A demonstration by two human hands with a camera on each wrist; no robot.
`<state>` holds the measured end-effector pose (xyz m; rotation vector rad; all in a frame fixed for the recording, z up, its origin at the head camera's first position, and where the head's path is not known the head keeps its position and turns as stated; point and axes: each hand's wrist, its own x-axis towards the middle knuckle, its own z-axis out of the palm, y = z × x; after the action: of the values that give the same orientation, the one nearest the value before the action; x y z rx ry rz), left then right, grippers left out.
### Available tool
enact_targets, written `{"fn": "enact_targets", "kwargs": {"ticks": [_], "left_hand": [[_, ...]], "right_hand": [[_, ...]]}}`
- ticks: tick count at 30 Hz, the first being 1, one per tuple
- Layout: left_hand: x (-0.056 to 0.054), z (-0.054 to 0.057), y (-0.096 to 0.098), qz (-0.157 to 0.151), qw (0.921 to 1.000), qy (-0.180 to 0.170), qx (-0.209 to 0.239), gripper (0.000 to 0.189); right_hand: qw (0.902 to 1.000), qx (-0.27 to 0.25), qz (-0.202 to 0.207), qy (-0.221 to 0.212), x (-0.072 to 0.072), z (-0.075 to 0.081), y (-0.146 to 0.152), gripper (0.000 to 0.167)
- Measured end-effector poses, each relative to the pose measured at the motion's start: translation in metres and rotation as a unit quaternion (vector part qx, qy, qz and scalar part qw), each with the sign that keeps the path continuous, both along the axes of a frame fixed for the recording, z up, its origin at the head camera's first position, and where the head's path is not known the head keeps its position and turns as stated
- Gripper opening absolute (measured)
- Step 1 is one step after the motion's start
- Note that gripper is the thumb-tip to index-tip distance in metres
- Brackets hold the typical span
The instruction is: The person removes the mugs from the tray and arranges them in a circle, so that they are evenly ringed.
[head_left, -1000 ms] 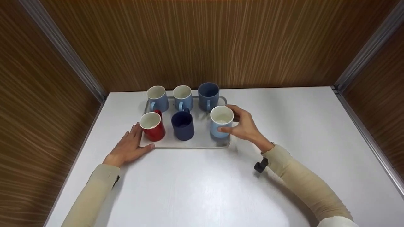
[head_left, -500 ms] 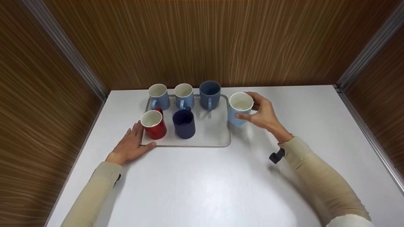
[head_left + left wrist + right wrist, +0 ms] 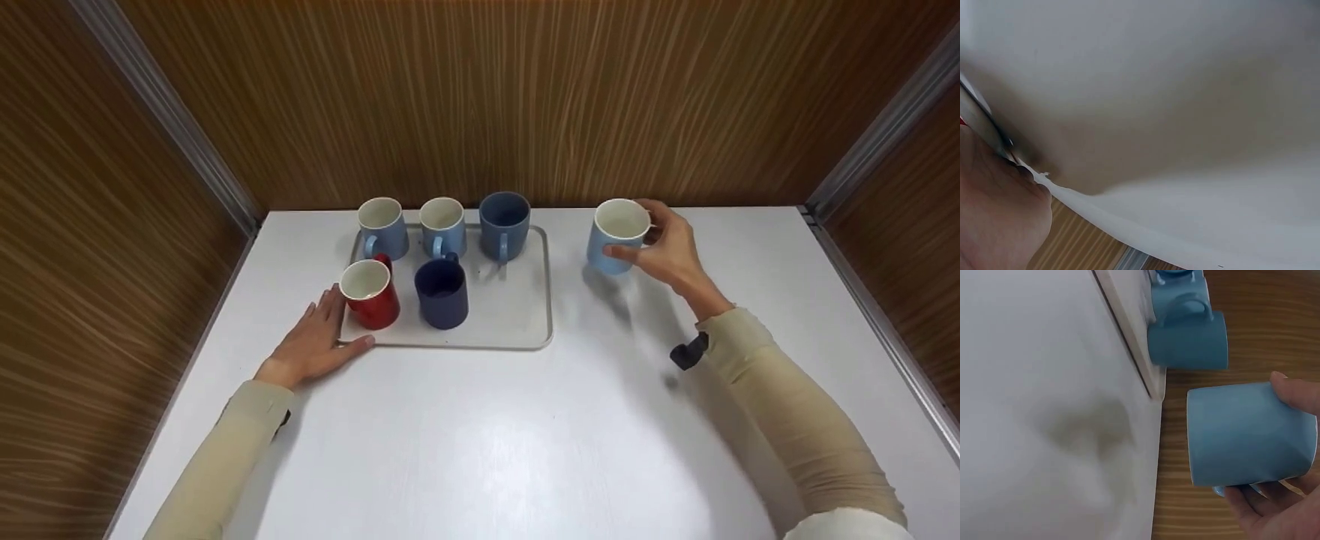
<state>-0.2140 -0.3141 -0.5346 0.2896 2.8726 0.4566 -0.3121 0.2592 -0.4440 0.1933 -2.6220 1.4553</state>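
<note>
Light blue mug (image 3: 606, 238) held above a white desk (image 3: 480, 427)

The desk has a smooth, pale top with a bright reflection toward the front. Wood-grain panels enclose it: a back panel (image 3: 480, 105), a left panel (image 3: 75, 247) and a right panel (image 3: 911, 225). Grey metal strips (image 3: 172, 120) line the corners.

A tray (image 3: 517, 300) with rounded corners lies near the back panel, left of centre. It carries a red mug (image 3: 376, 307), a navy mug (image 3: 442, 301), two blue mugs (image 3: 387, 241) and a slate mug (image 3: 504, 234), all upright.

The right hand (image 3: 671, 251) grasps the light blue mug by its body, right of the tray; shadows fall on the desk below. The left hand (image 3: 311, 349), released, rests at the tray's front left corner, fingers extended.
</note>
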Motion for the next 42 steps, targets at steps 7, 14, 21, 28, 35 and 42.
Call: {"fn": "enact_targets", "kwargs": {"ticks": [7, 14, 21, 28, 35, 42], "left_hand": [[-0.001, -0.003, -0.002, 0.001, 1.0000, -0.001, -0.002, 0.118], [-0.002, -0.003, -0.002, 0.001, 1.0000, 0.001, -0.001, 0.120], [-0.002, -0.001, -0.001, -0.002, 1.0000, 0.000, -0.002, 0.118], [-0.002, 0.000, 0.000, 0.000, 1.0000, -0.001, -0.002, 0.117], [-0.003, 0.000, 0.001, -0.002, 0.9999, 0.009, -0.005, 0.117], [-0.002, -0.002, -0.001, -0.002, 1.0000, 0.007, -0.006, 0.118]], "right_hand": [[0.9995, -0.001, -0.025, -0.020, -0.010, -0.004, 0.016, 0.088], [0.9976, 0.001, -0.056, -0.041, -0.021, -0.010, 0.029, 0.090], [0.9952, 0.007, -0.078, -0.058, -0.028, -0.016, 0.041, 0.093], [0.9917, -0.011, -0.099, -0.082, -0.035, -0.023, 0.050, 0.099], [0.9921, -0.004, -0.107, -0.064, -0.039, -0.032, 0.060, 0.095], [0.9918, -0.002, -0.108, -0.068, -0.042, -0.036, 0.063, 0.097]]}}
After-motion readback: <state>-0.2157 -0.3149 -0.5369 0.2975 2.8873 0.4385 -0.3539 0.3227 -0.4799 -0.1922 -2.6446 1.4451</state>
